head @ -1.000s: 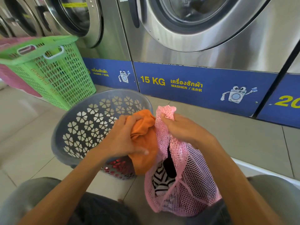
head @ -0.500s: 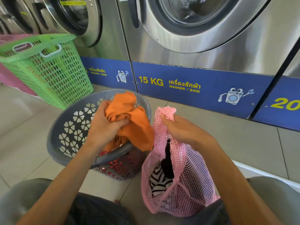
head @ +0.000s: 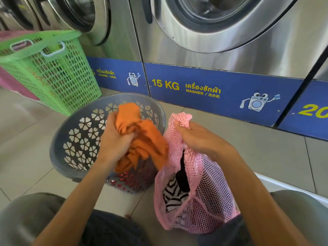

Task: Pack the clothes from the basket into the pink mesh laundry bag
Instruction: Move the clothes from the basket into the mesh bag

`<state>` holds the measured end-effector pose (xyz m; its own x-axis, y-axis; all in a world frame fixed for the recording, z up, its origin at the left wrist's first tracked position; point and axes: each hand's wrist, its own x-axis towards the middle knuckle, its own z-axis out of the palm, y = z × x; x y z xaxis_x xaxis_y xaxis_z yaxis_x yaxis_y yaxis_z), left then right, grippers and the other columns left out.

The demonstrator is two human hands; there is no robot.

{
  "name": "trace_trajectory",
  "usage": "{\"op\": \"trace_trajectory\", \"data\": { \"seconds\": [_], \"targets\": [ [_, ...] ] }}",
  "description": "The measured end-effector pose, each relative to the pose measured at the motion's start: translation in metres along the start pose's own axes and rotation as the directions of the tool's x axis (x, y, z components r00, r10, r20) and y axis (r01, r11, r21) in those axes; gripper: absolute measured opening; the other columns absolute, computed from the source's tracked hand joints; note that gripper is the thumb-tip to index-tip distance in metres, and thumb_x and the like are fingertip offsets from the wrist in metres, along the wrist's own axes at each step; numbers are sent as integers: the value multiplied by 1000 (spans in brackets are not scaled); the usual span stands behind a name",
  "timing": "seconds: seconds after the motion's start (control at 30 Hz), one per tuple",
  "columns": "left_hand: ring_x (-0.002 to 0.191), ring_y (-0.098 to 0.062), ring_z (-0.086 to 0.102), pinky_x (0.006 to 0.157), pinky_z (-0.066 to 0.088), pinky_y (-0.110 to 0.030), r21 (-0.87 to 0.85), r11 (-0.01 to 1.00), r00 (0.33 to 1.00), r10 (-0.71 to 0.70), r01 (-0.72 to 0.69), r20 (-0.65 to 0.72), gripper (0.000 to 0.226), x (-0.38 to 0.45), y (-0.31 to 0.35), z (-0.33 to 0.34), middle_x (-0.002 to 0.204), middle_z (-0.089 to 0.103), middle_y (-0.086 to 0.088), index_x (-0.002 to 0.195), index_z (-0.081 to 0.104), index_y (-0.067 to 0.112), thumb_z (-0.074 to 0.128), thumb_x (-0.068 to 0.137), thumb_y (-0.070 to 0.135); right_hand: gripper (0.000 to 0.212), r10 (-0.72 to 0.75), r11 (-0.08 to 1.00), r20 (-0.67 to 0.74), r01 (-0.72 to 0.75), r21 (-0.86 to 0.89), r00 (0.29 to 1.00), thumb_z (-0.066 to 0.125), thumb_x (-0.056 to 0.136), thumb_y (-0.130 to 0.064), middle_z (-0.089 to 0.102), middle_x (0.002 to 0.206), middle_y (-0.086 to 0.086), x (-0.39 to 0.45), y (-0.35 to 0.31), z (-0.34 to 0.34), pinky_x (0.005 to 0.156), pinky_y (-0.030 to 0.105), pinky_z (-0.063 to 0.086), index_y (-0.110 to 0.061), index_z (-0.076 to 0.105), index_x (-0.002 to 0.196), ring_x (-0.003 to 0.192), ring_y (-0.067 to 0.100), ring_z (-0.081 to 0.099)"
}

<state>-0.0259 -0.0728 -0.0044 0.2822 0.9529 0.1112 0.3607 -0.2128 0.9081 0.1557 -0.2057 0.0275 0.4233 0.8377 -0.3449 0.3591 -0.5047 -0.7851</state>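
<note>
Orange garment (head: 140, 137) bunched in left hand (head: 115, 141) over grey basket (head: 74, 139); right hand (head: 198, 139) pinches pink mesh bag (head: 204, 201) (mouth open).

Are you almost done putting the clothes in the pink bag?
Partly. A striped garment and a black one already sit inside the pink mesh laundry bag. The left hand grips an orange garment over the grey basket, and the right hand holds the bag's top. Something red shows through the basket's holes, so more remains.

Blue washer panel (head: 221, 89): "15 KG", "WASHER" (Thai alongside).
</note>
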Motion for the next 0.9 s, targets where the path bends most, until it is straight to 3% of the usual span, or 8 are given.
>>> {"op": "trace_trajectory", "data": {
  "seconds": [0.1, 0.23, 0.33, 0.43, 0.53, 0.63, 0.8, 0.9],
  "targets": [
    [102, -30, 60, 87, 42, -30, 394, 894, 977, 202, -211, 65, 62, 2, -17, 5, 108, 66, -11, 135, 51, 28, 73, 78, 20, 63, -14, 1000, 0, 14, 5, 1000, 27, 100, -57, 40, 152, 2, -1, 0, -1, 85, 30, 32, -21, 28, 152, 104, 14, 43],
    [112, -28, 52, 95, 37, -27, 505, 767, 918, 308, -396, 251, 73, 5, -5, 7, 113, 57, -15, 145, 42, 32, 71, 78, 32, 65, -2, 1000, -6, 2, -7, 1000, 29, 98, -61, 46, 147, 3, 2, 0, 2, 84, 31, 38, -22, 31, 150, 98, 17, 47],
    [127, -26, 44, 107, 40, -39, 550, 700, 874, 232, -455, 427, 90, -2, 8, 6, 133, 43, -5, 145, 29, 47, 69, 66, 64, 59, -19, 1000, -17, 19, 5, 1000, 29, 98, -60, 54, 131, -3, 2, -1, 3, 80, 31, 41, -24, 40, 144, 96, 19, 51],
    [135, -28, 30, 105, 39, -54, 649, 603, 843, 76, -463, 532, 121, -15, 16, 8, 149, 20, 2, 143, 11, 53, 69, 42, 83, 59, -31, 999, -15, 32, 10, 999, 29, 100, -58, 52, 131, -2, 3, 0, 3, 74, 31, 41, -24, 37, 147, 96, 17, 49],
    [133, -32, 32, 98, 43, -55, 734, 417, 832, 112, -536, 543, 137, -23, 10, 14, 152, 13, -1, 147, 0, 49, 76, 36, 76, 59, -40, 999, -13, 40, -2, 999, 28, 99, -60, 53, 139, 2, 5, 0, 4, 77, 31, 43, -26, 38, 147, 100, 18, 50],
    [123, -34, 41, 87, 48, -51, 788, 302, 844, 202, -537, 497, 129, -27, -3, 22, 151, 18, -5, 148, 1, 44, 80, 48, 60, 60, -35, 999, -13, 35, -24, 999, 28, 97, -62, 55, 139, 3, 6, 1, 5, 77, 31, 46, -28, 39, 145, 108, 21, 55],
    [109, -36, 53, 78, 55, -51, 731, 511, 891, 228, -452, 392, 97, -23, -16, 20, 135, 38, -5, 147, 12, 41, 67, 68, 57, 64, -32, 999, -2, 32, -44, 999, 28, 96, -64, 49, 147, 3, 6, 2, 5, 101, 40, 43, -27, 35, 148, 127, 25, 51],
    [103, -35, 58, 73, 55, -44, 681, 558, 880, 263, -474, 397, 91, -23, -24, 15, 128, 43, -6, 148, 17, 39, 57, 68, 60, 66, -12, 998, -10, 12, -60, 1000, 27, 97, -63, 43, 151, 3, 6, 3, 6, 101, 38, 42, -24, 32, 150, 129, 26, 49]
  ]
}}
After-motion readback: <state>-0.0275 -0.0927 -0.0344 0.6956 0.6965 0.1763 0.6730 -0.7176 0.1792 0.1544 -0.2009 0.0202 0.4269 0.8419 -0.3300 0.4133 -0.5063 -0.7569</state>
